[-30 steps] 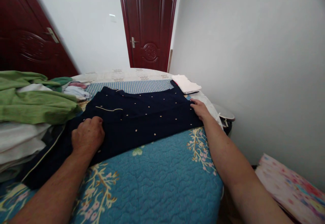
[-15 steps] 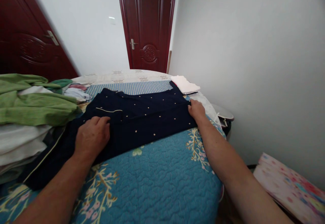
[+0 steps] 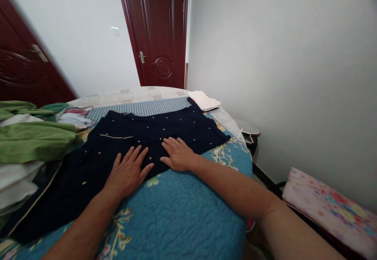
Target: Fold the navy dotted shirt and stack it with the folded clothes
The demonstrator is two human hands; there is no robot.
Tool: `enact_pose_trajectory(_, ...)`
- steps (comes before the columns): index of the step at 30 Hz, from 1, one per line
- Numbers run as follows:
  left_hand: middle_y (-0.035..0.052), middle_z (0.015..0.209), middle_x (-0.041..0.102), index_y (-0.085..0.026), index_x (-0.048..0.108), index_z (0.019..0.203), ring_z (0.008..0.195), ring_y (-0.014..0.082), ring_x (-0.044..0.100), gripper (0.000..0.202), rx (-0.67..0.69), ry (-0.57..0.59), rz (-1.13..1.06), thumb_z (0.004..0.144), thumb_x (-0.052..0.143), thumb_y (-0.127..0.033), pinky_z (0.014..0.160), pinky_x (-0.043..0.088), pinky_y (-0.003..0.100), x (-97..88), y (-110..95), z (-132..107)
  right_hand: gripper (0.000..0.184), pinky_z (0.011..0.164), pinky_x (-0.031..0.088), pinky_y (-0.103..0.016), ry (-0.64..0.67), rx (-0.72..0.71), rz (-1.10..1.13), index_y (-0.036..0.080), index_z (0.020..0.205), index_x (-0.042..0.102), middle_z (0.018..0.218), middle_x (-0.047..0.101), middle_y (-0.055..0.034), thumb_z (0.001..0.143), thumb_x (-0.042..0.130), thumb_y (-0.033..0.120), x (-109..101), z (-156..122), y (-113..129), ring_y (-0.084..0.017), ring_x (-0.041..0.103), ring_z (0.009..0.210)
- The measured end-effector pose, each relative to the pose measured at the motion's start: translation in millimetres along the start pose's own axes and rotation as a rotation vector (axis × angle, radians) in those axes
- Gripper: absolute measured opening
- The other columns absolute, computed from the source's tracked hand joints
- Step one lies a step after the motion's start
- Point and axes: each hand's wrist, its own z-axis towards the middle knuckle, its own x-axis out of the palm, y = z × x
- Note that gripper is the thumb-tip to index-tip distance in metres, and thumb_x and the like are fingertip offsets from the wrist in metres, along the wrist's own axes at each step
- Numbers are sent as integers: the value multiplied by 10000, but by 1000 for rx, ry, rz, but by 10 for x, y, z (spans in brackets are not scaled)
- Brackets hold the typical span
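A dark navy garment (image 3: 182,124) with small pale motifs and cream piping lies spread across the bed, one sleeve reaching toward the lower left. My left hand (image 3: 126,171) rests flat on its middle, fingers spread, below a piped line that looks like a pocket edge. To the right of it, my right hand (image 3: 178,154) lies on the same cloth near its front edge, fingers stretched out and palm down. Neither hand grips anything. Under the garment is a blue quilted bedcover (image 3: 176,213) with a floral pattern.
Green cloth (image 3: 38,140) and white cloth (image 3: 17,181) are heaped at the left. A folded white cloth (image 3: 204,101) sits at the bed's far right corner. Beyond the right edge are a round-topped item (image 3: 249,126) and a flowered box-like thing (image 3: 330,209). A wall borders the right side.
My right hand has let go of the garment's right end and moved left onto its middle. My left hand has shifted right and opened flat. The view has turned slightly right.
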Motion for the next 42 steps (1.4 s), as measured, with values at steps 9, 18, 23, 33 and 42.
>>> enact_pose_trajectory(9,129,1756,269,-201,360,1679,1639,361,190,818,-75,58,26,999,367,-655,1281,166,667,-22,-39,12,747,1295,147,-632,17,342,-76,224,1650,404,1748,287,-114,1061,350,681,-342,-249,-939,-338,219,1623)
enact_pose_trajectory(18,143,1755,269,-180,357,1679,1639,368,181,860,-73,48,-4,993,331,-700,1278,169,676,-8,-31,19,487,1126,436,-363,-430,1041,-158,144,1363,689,1360,705,-172,1060,342,301,-859,-1017,-1880,-264,638,1287)
enact_pose_trajectory(23,150,1759,255,-144,350,1677,1638,373,187,901,-73,40,-1,994,274,-727,1277,173,681,-13,-52,15,424,1017,484,-317,-578,1032,-114,169,1178,773,1200,775,-126,960,420,254,-786,-1340,-1813,-259,684,1148)
enact_pose_trajectory(33,155,1752,269,-115,352,1670,1633,367,206,916,-69,18,16,1003,233,-731,1274,184,682,-26,-79,-15,352,1027,494,-362,-483,801,-136,229,1189,760,1170,777,-75,901,573,310,-598,-1515,-1662,-254,683,1110)
enact_pose_trajectory(42,152,1746,293,-128,363,1667,1636,365,203,918,-81,5,-29,1005,237,-751,1288,158,671,-60,-94,-53,398,1026,495,-404,-423,1009,-242,199,1223,761,1201,759,-136,942,483,241,-598,-1452,-1623,-295,674,1170)
